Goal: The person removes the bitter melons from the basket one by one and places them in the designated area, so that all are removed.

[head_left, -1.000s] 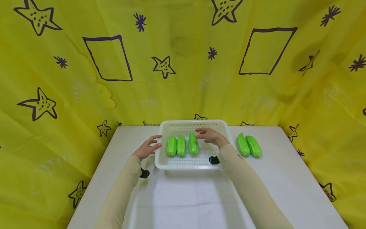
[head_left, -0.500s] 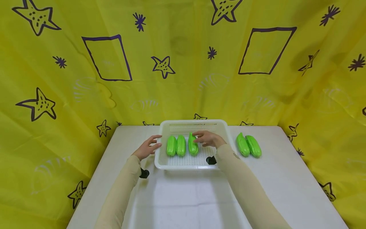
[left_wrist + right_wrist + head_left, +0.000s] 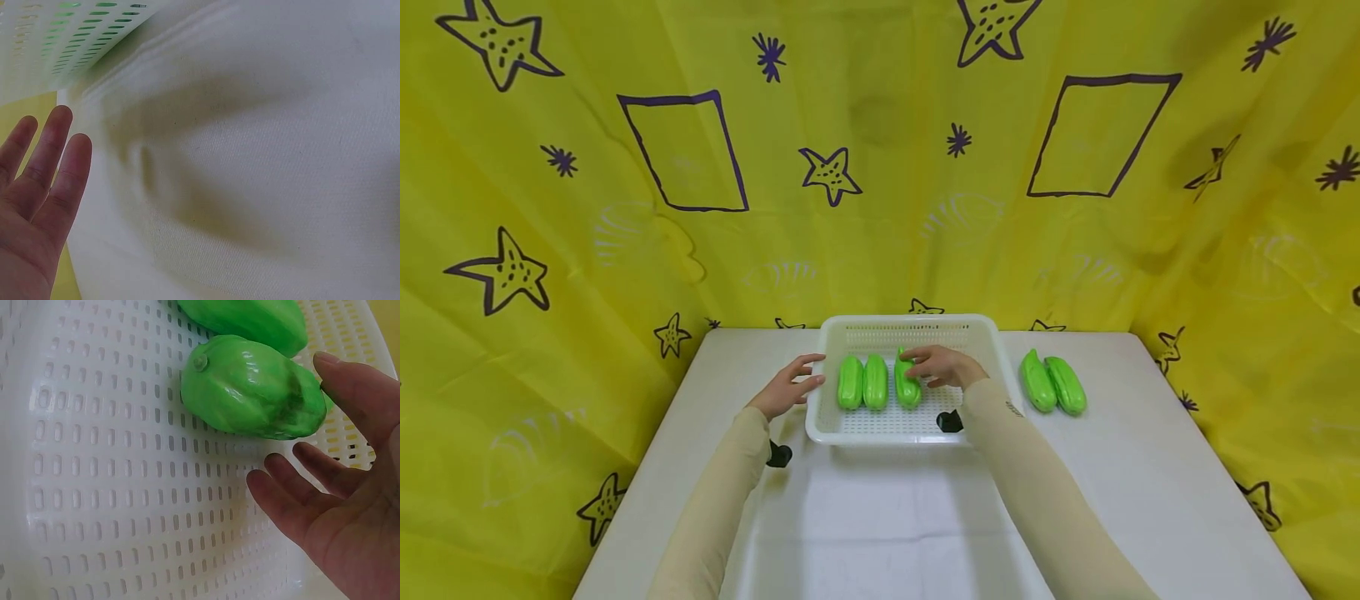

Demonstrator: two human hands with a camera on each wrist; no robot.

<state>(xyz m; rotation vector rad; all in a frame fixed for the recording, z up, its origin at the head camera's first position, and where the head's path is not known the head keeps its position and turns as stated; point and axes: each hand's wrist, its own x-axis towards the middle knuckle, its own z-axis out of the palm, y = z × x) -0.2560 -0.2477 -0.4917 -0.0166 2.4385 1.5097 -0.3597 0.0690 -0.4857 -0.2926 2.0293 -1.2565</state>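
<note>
The rightmost green gourd (image 3: 908, 394) in the white basket (image 3: 887, 437) lies just beside the right grip (image 3: 945, 366), whose thumb and fingers stand apart (contact is hard to tell); the left grip (image 3: 782, 390), also spread, is near the basket's left rim.

Room in basket (image 3: 880, 423) right of rightmost green vegetable (image 3: 909, 396); rim (image 3: 887, 438) bars low entry; depth uncertain.
</note>
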